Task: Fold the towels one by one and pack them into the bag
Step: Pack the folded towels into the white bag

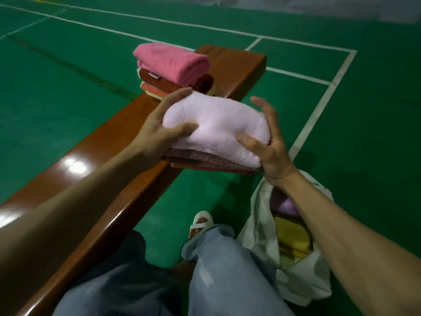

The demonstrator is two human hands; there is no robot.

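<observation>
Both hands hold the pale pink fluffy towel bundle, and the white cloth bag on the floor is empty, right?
No: the head view shows the white cloth bag holding a purple towel and a yellow towel. The rest is right.

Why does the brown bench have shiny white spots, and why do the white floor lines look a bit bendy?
In the head view, the spots are bright light bouncing off the glossy bench. Also in the head view, the wide lens bows the court lines. The far top edge of the head view looks soft, while the pale pink towel is fairly sharp.
</observation>
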